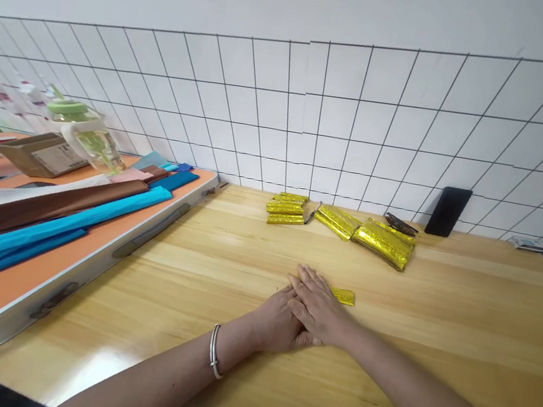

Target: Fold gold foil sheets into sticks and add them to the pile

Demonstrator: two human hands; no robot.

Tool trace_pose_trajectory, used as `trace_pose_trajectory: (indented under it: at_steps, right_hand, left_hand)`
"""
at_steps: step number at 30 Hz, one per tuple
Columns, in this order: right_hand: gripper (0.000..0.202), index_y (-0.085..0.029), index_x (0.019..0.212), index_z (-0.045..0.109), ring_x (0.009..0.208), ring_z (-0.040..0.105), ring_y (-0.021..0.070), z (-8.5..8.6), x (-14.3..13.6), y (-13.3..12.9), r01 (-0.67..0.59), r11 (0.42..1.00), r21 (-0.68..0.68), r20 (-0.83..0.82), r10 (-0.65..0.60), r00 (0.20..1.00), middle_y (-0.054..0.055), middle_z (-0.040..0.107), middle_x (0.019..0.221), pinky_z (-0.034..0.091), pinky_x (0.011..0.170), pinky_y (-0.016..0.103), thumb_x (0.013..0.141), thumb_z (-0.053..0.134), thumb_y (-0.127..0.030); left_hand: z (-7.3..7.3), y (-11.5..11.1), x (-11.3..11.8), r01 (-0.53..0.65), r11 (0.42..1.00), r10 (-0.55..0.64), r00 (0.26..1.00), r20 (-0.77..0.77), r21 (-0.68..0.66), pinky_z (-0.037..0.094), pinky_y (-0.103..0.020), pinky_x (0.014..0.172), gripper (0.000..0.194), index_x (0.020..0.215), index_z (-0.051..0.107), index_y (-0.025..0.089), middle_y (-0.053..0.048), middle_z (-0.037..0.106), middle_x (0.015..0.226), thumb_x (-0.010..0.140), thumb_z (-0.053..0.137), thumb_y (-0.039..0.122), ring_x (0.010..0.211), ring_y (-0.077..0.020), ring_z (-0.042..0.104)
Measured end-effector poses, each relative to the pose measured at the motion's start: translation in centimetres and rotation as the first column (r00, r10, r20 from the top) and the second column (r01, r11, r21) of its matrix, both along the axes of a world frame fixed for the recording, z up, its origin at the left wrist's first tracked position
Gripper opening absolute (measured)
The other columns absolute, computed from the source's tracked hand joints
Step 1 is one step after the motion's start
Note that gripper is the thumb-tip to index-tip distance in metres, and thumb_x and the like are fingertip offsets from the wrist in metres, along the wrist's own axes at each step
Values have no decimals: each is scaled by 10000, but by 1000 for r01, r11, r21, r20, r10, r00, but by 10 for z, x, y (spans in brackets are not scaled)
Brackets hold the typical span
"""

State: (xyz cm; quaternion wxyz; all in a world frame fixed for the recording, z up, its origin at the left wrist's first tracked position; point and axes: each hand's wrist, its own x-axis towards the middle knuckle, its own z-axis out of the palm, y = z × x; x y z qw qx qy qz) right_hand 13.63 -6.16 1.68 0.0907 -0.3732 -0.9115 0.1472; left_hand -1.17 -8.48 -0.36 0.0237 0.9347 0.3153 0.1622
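Note:
My left hand (275, 318) lies low on the wooden table, a silver bangle on its wrist. Across it rests my right hand (325, 309), flat with its fingers stretched toward the upper left. The left thumb sticks out below the right palm; most of the other left fingers are covered. From beneath the hands, one end of a folded strip of shiny gold foil paper (344, 296) shows at the right. How far the strip runs under them is hidden.
Behind the hands lie small folded gold pieces (285, 209), a gold strip (337, 221) and a thicker gold stack (384, 244). A dark hair clip (400, 224) and a black phone (448, 211) are by the wall. An orange-topped table (121, 226) at left bears coloured paper, a box (46, 156) and a bottle (93, 138).

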Motion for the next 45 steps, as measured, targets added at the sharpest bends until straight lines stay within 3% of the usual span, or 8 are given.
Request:
trace_pose_trajectory:
  at_steps: [6,9,15,29,45]
  right_hand:
    - [695,-122,1451,98,1386,10,214,-9,28,6,32,999,-43,67,-29,997,95,46,1519,136,1130,409,917,171,-561]
    - [703,-107,1451,91,1385,25,213,-14,51,0,43,998,45,122,-48,991,109,61,1514,119,1134,404,917,197,-552]
    - [677,-140,1450,128,1383,46,228,-20,80,-11,45,989,141,159,-68,985,98,81,1511,151,1127,423,915,263,-532]
    - [664,-136,1438,192,1382,75,232,-27,89,-13,85,982,167,140,-109,984,102,137,1505,173,1121,437,910,295,-525]
    - [655,-140,1440,185,1380,92,232,-23,90,-16,89,982,167,138,-112,984,105,141,1503,183,1116,443,915,285,-519]
  left_hand:
    - [9,3,-1,-16,998,15,1000,-15,-59,165,-457,1115,780,1391,299,122,-148,242,1468,818,394,643,1364,-305,166]
    - [12,4,-2,-32,994,27,999,-44,-106,163,-425,1119,847,1424,194,84,-163,187,1482,824,345,663,1375,-293,135]
    - [10,2,-8,-75,988,60,992,-113,-131,160,-423,1112,834,1419,212,95,-161,183,1482,828,308,677,1374,-296,138]
    - [8,9,-16,-289,957,289,951,-113,14,155,-459,1092,642,1362,351,169,-125,395,1398,882,290,591,1298,-261,341]
    - [7,8,-12,-337,941,337,938,-82,24,202,-462,1081,566,1331,390,188,-107,415,1386,900,308,546,1304,-252,330]
